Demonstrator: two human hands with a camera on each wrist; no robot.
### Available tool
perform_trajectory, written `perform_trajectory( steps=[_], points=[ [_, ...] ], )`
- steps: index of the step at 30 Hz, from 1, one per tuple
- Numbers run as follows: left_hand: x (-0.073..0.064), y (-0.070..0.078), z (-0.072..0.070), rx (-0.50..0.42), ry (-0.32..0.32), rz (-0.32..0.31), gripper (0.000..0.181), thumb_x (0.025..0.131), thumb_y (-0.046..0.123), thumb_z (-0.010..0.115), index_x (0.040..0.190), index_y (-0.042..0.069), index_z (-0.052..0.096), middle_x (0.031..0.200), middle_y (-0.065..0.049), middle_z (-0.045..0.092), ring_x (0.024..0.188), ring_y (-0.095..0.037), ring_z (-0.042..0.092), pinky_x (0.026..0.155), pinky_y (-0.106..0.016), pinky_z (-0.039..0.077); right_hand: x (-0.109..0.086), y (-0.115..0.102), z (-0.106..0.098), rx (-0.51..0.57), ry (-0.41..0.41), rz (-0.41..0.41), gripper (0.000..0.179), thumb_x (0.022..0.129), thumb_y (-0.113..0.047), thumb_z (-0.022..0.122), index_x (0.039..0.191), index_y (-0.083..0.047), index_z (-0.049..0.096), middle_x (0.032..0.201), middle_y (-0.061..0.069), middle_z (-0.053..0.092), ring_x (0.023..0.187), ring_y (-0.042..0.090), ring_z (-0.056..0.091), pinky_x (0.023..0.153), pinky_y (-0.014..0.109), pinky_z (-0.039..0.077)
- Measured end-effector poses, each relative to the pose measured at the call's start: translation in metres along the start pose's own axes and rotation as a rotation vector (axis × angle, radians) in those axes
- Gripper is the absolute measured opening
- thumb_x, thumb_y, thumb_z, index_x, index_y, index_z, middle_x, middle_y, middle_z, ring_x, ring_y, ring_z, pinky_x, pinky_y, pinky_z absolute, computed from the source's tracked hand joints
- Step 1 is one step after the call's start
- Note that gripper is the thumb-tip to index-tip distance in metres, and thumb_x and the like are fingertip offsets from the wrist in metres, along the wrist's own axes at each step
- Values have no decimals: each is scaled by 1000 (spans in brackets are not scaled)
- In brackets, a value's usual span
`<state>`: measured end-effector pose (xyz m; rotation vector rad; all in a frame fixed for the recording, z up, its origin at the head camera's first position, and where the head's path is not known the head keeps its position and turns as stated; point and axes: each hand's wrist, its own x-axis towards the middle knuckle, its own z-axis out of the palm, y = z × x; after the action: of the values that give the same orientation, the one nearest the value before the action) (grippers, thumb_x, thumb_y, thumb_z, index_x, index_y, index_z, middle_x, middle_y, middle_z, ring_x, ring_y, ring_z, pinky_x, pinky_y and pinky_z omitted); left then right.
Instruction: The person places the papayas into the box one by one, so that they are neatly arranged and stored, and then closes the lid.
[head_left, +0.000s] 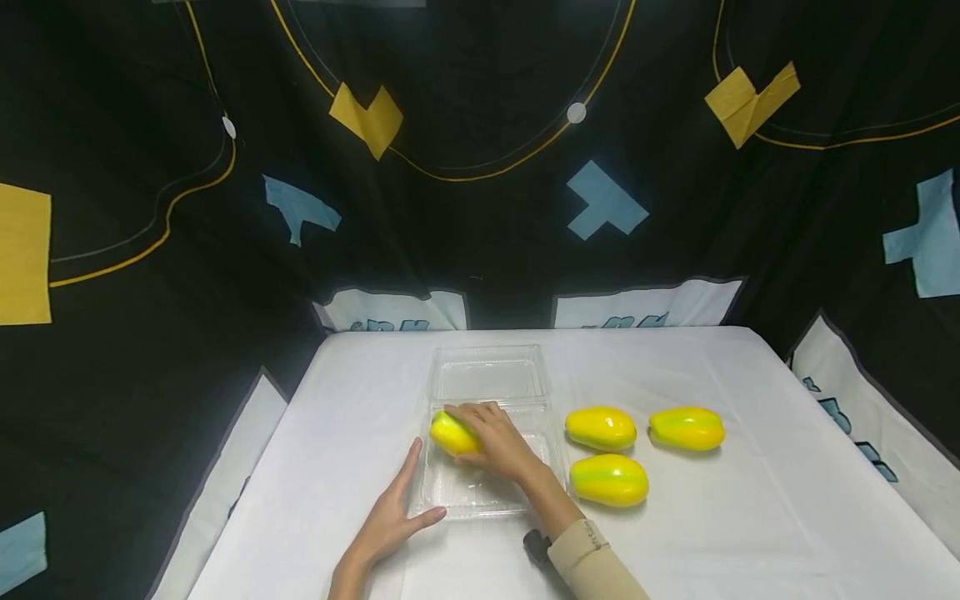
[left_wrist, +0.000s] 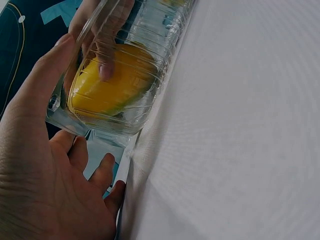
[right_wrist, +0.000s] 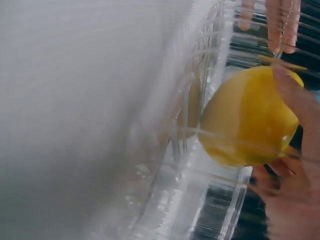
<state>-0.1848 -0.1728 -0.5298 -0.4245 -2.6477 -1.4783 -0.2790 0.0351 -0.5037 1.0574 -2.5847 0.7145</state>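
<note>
My right hand (head_left: 491, 437) grips a yellow-green papaya (head_left: 452, 433) inside the clear plastic clamshell box (head_left: 487, 497), near its left wall. Thumb and fingers lie on opposite sides of the fruit, as the right wrist view shows with the papaya (right_wrist: 250, 117) low between the ribbed walls. At the box's front left corner is my left hand (head_left: 390, 512), thumb and fingers spread apart and fairly straight. Through the clear wall in the left wrist view, the papaya (left_wrist: 115, 80) appears beside the left thumb (left_wrist: 52, 65), which is right at the rim.
Three more papayas lie right of the box: one nearer (head_left: 609, 480), one behind it (head_left: 600, 428) and one farther right (head_left: 686, 428). The box's lid (head_left: 489, 375) lies folded back. A white cloth (head_left: 750, 517) covers the table, with dark curtains (head_left: 480, 250) around it.
</note>
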Motion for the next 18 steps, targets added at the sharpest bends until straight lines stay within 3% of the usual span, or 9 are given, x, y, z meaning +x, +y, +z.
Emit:
perform_trajectory(
  steps=[4, 6, 13, 18],
  points=[
    [-2, 20, -5, -36, -12, 5, 97, 74, 21, 77, 148, 10, 15, 151, -14, 15, 135, -39, 17, 104, -62, 17, -1, 1, -3, -2, 17, -1, 78, 72, -37, 78, 139, -23, 41, 132, 1, 48, 117, 19, 42, 101, 39, 36],
    [-2, 23, -5, -46, -13, 11, 97, 74, 20, 76, 148, 9, 16, 151, -15, 15, 135, -40, 17, 104, -62, 16, -1, 1, -7, 3, 19, 7, 77, 72, -38, 78, 139, -23, 41, 133, 0, 48, 116, 18, 41, 101, 38, 37],
    [3, -6, 4, 15, -5, 21, 100, 74, 30, 76, 150, 20, 12, 153, -10, 14, 136, -36, 17, 104, -61, 18, -12, -2, -35, 109, 50, 80, 78, 74, -38, 77, 141, -28, 38, 136, -2, 45, 119, 16, 38, 101, 40, 38],
    [3, -13, 4, 4, -9, 3, 99, 74, 35, 75, 150, 22, 12, 153, -10, 13, 136, -35, 16, 105, -60, 16, -31, -3, -60, 227, 118, 192, 90, 74, -35, 77, 146, -34, 24, 136, -3, 46, 120, 16, 40, 98, 43, 41]
  ],
)
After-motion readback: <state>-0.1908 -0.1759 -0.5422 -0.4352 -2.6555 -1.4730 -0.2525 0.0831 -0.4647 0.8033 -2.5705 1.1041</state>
